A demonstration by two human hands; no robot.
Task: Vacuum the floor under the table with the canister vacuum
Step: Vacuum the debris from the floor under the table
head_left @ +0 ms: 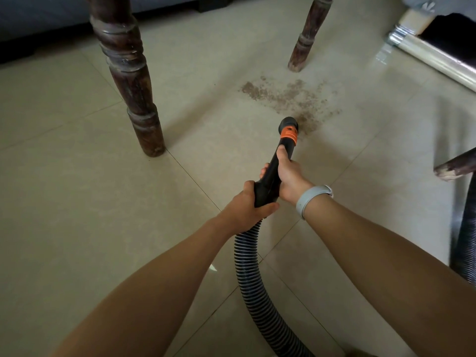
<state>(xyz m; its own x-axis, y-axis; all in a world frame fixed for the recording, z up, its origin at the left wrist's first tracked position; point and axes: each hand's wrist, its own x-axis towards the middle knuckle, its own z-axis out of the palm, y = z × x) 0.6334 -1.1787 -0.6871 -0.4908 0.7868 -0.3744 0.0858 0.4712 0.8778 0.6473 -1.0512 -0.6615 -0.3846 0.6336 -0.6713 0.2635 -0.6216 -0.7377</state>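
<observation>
Both hands are wrapped around the black vacuum wand [273,171]: the left hand [247,204] grips its base where the ribbed hose [247,258] joins, and the right hand [288,176] grips just ahead, toward 12 o'clock. The nozzle [289,128], behind its orange collar [289,135], sits at the near edge of the brown dirt patch [286,96], which spreads from it toward 11 and 12 o'clock, short of the far table leg [307,34]. The suction pass looks barely begun, so the next move probably calls for pushing the nozzle forward across the patch while keeping it low to the tile floor [77,202].
</observation>
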